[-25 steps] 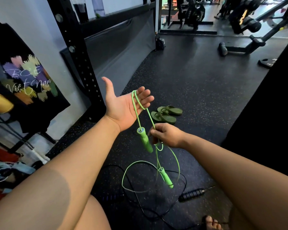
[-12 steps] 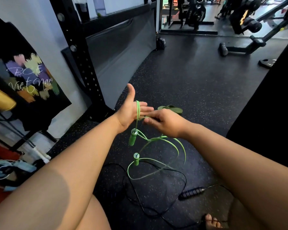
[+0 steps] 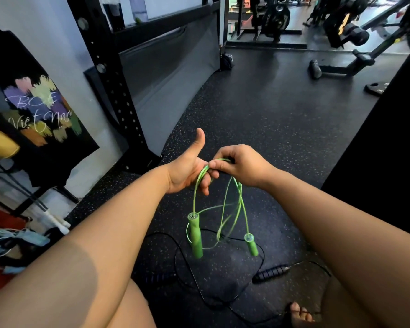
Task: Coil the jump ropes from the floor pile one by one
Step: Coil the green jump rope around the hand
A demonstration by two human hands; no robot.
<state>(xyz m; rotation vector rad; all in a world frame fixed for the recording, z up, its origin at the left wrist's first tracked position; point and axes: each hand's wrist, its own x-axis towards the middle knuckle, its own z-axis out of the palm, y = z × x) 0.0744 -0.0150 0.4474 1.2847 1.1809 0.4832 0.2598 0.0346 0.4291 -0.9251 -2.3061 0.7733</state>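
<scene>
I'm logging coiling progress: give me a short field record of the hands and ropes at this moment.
left hand: open, thumb up, green jump rope looped over its fingers
right hand: pinches the green cord at the left fingers
green handles: both hang free below the hands
black jump rope: lies uncoiled on the floor
progress: green rope partly coiled, black rope not yet begun

Jump rope (image 3: 195,237) above floor rope (image 3: 270,272), rack (image 3: 109,86) left
</scene>
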